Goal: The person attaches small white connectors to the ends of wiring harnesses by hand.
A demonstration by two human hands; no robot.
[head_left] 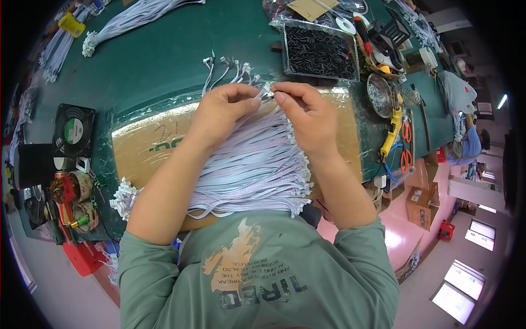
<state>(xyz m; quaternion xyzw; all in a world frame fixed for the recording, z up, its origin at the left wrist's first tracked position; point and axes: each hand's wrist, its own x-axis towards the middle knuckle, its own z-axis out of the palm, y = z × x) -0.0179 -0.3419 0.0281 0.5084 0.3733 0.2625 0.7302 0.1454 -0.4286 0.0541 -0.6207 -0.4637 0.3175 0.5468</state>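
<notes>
Left hand (222,112) pinches white cable (262,95) near its connector (267,87), thumb against forefinger. Right hand (312,115) at same connector, thumb and forefinger narrow; cannot tell what they grip. Cable end hovers over cardboard's (145,143) far edge, beyond cable bundle (252,170). Tray (323,77) of black tubes (320,52) near right hand.

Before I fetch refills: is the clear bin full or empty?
Not empty: black pieces spread across the clear bin; whether full, cannot tell.

A grey-green cloth shirt (323,247) is worn, with loose elbow-length sleeves (145,268), a ragged pale-orange print (241,245) and dark lettering (268,294), which seems cracked.
</notes>
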